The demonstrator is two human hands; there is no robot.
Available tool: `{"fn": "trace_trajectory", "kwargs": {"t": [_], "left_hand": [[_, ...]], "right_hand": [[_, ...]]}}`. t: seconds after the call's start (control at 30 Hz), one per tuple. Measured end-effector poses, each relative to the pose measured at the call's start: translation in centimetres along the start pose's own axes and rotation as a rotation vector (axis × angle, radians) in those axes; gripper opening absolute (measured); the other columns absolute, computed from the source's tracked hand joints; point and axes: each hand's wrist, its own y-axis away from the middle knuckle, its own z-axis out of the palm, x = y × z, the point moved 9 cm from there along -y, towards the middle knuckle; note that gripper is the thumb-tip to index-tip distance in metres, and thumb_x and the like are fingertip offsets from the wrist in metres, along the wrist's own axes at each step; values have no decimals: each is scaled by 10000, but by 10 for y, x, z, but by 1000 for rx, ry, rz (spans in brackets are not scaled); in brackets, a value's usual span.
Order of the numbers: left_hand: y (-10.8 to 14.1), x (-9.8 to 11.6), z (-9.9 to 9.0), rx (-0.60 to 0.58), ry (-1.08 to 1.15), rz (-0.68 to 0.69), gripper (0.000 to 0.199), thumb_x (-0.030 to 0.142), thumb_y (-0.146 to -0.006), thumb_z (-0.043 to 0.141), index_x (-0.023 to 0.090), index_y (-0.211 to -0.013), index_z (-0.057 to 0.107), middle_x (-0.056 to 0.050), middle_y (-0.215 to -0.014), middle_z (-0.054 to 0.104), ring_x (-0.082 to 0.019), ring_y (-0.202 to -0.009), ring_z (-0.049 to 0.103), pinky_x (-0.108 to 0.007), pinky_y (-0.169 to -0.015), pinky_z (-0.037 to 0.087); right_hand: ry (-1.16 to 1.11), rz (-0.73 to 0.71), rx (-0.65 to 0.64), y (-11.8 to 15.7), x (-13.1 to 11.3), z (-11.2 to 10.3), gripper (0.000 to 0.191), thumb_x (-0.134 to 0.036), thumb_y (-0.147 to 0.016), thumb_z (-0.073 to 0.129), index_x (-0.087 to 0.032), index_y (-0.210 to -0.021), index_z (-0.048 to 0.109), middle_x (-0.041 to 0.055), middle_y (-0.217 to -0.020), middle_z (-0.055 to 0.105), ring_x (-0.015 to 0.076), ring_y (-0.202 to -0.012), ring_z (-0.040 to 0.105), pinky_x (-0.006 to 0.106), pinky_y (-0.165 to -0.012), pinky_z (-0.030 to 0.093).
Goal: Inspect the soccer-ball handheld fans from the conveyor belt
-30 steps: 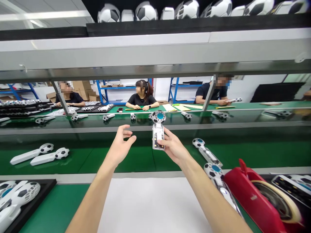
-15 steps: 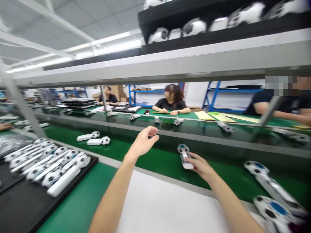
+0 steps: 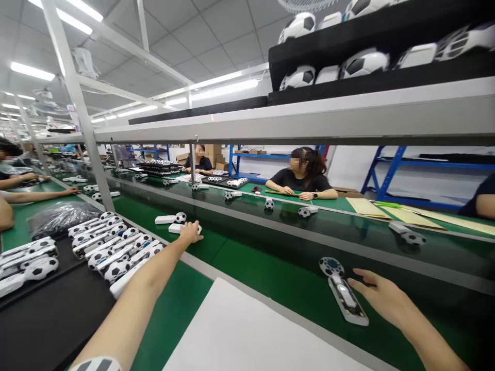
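Note:
My left hand reaches over the green belt, its fingers curled over the ball end of a white handheld device with a soccer-ball head. A second such device lies just behind it. My right hand is open, thumb and fingers apart, close beside an uncased device lying on the belt. That device shows its inner parts in the handle and a dark blue disc in its round head. No clear contact shows between it and the right hand.
A black tray with rows of devices stands at left, beside a clear plastic bag. A white sheet lies in front of me. Overhead runs a shelf beam. Co-workers sit across the belt and at far left.
My left hand has moved left and down onto a soccer-ball-headed device. My right hand has let go of the uncased device, now resting on the belt. The view has turned left.

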Motion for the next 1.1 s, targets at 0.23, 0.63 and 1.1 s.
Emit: {"fn": "trace_trajectory", "kwargs": {"t": [0.23,0.63,1.1], "left_hand": [[5,8,-13,-19,363,143,394,373,-944,627,154,-1268,582,-116,-1275,596,-256,-1123,605,-486,-954,523],[175,172,-55,-746,1430,309,633,728,-798,566,155,-1059,624,-109,-961,721,-277,-984,690,-403,-941,511],[-20,-16,-4,-193,462,-11,352,373,-961,606,145,-1229,602,-103,-1198,633,-218,-1022,645,-428,-879,565]], "right_hand": [[-69,-49,-24,14,-24,-18,704,-613,-798,514,-154,-1318,638,172,-1325,648,391,-1217,602,487,-894,532],[-917,-387,-670,171,-219,91,830,-765,-804,598,-232,-1430,487,169,-1336,614,339,-1187,616,474,-1002,491],[-1085,64,-417,136,-173,41,405,-630,-828,639,-227,-857,635,53,-676,621,170,-495,488,280,-416,376]]}}
